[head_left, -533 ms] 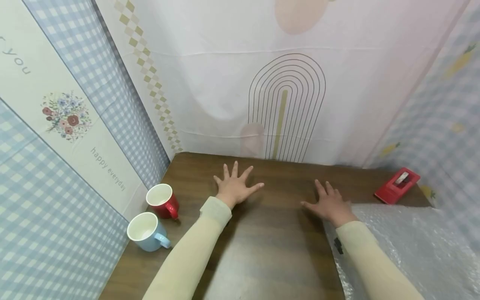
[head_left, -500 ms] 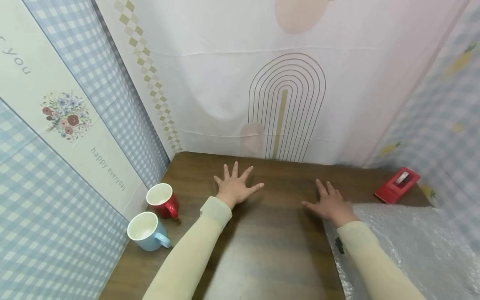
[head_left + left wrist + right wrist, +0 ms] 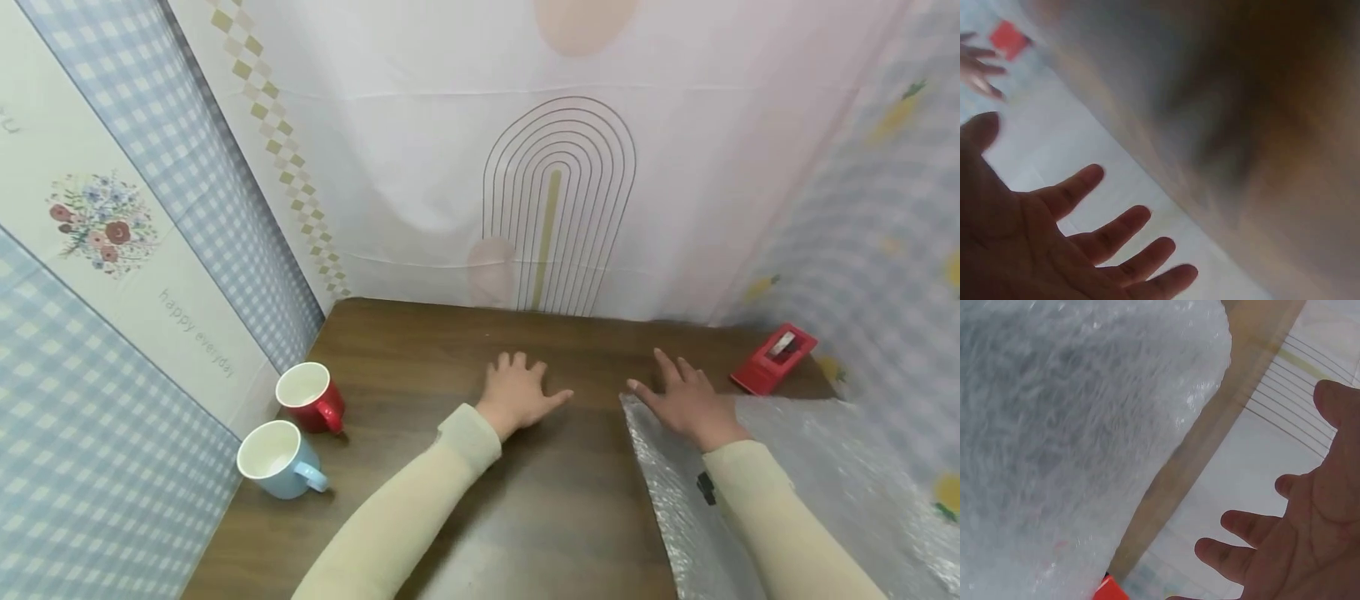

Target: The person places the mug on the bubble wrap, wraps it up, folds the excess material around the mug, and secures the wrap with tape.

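Observation:
My left hand (image 3: 519, 393) reaches out over the brown table, fingers apart and holding nothing. In the left wrist view that hand (image 3: 1066, 234) shows its palm, the fingers slightly bent. My right hand (image 3: 693, 407) hovers by the far left corner of a sheet of bubble wrap (image 3: 817, 475), its fingers spread. Seen from the right wrist, the palm of this hand (image 3: 1316, 519) is bare and the bubble wrap (image 3: 1085, 437) lies apart from it. Whether either hand touches the table is hard to tell.
A red mug (image 3: 318, 407) and a light blue mug (image 3: 283, 467) stand at the left table edge. Beyond the bubble wrap, a red box-like object (image 3: 772, 360) with a cut-out rests at the back right. Patterned cloths (image 3: 420, 167) hang behind and at both sides.
Both hands have moved rightward over the table, and the left hand's fingers are less widely spread. The head view has turned slightly to the right.

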A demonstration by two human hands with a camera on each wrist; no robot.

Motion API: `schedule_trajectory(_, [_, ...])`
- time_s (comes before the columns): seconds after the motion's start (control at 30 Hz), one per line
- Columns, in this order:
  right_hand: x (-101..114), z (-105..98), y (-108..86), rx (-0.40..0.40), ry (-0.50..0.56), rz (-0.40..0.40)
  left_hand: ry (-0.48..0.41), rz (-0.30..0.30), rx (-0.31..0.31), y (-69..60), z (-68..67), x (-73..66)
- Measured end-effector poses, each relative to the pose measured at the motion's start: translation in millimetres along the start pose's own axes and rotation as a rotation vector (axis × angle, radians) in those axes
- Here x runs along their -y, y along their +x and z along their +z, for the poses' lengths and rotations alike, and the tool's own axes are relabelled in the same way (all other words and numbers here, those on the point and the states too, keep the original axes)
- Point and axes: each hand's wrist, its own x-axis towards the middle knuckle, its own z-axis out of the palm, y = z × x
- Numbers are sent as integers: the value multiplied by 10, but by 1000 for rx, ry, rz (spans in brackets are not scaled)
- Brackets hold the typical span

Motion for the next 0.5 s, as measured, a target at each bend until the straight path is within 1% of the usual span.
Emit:
schedule_trajectory(0.17, [-37, -26, 1, -11, -22, 2, 6, 147, 25, -87, 79, -508])
schedule_trajectory(0.27, [-110, -55, -9, -29, -51, 1, -53, 206, 46, -126, 127, -791])
schedule_trajectory(0.37, [-164, -131, -38, -38, -85, 11, -188, 235, 109, -144, 139, -990])
schedule_trajectory(0.4, [-177, -162, -45, -34, -90, 18, -252, 228, 142, -142, 150, -1031])
schedule_trajectory(0.47, [-213, -215, -52, -15, -93, 35, -343, 209, 202, -114, 186, -1080])
schedule_trajectory(0.5, [-242, -236, -55, -5, -92, 49, -367, 190, 218, -74, 249, -1091])
